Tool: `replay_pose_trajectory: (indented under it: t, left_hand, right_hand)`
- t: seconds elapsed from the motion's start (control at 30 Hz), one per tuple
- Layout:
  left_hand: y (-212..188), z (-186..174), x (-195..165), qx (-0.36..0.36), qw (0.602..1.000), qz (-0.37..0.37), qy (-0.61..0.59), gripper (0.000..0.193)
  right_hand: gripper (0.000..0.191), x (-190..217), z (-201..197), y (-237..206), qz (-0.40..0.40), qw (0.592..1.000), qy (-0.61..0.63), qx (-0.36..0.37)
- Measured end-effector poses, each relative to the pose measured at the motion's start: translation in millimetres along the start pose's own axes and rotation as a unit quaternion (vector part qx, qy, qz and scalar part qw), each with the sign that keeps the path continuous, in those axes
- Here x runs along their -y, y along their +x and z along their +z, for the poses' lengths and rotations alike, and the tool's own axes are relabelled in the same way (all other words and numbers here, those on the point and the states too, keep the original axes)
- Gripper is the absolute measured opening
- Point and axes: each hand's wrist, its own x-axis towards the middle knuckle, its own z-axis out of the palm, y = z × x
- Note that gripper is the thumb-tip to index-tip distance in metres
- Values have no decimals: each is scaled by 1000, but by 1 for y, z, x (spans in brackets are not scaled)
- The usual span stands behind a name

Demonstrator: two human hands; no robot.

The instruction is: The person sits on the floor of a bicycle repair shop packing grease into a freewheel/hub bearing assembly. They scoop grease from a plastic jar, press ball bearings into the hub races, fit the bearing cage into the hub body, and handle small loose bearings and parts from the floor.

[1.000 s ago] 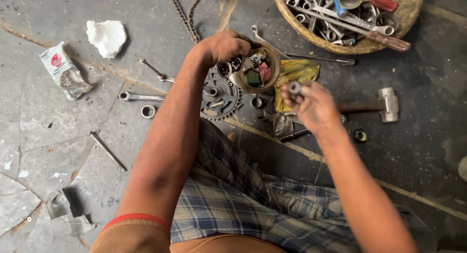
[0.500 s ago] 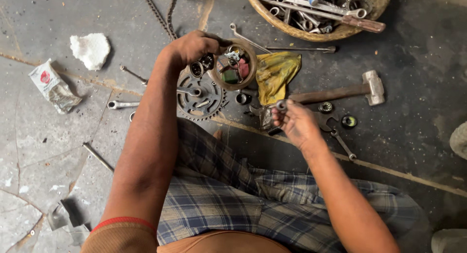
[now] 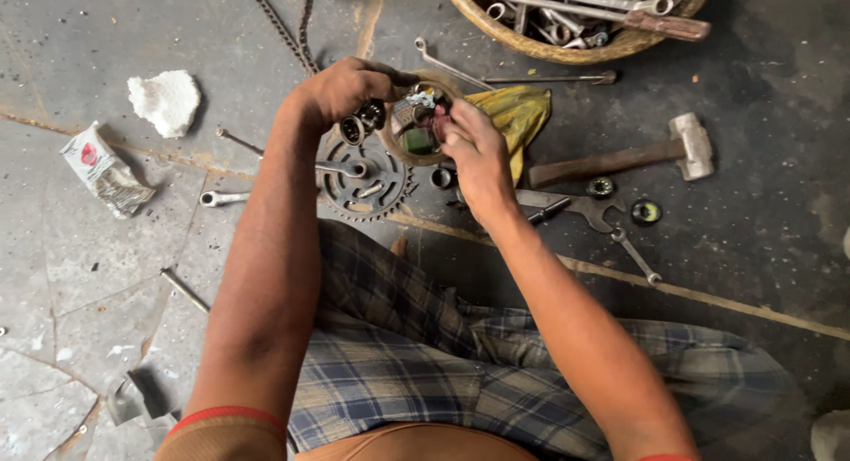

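The left hand (image 3: 341,89) clenches the rim of a small round rusty metal tin (image 3: 416,117) filled with little parts, just above the dark toothed steel chainring (image 3: 365,179). The right hand (image 3: 474,155) reaches fingers into the tin, pinching something unclear, beside the crumpled yellow cloth (image 3: 518,116)

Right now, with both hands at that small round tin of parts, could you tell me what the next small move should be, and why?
Probably pinch out one part: the right hand already reaches into the small round tin, which the left hand grips by its rim.
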Motion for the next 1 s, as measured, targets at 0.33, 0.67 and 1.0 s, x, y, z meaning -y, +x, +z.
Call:
replay_pose_trajectory:
  t: [0.33,0.67,1.0]
  left_hand:
    - [11,-2,10,5,999,1,52,40]
    - [7,-2,4,17,999,-3,40,41]
    - [-5,-14,3,-47,996,31,-72,40]
  right_hand:
    - [33,-16,-21,-24,-78,947,-302,-80]
    - [88,2,20,-21,-182,887,-424,-26]
    - [123,-11,56,35,-98,819,-565,-8]
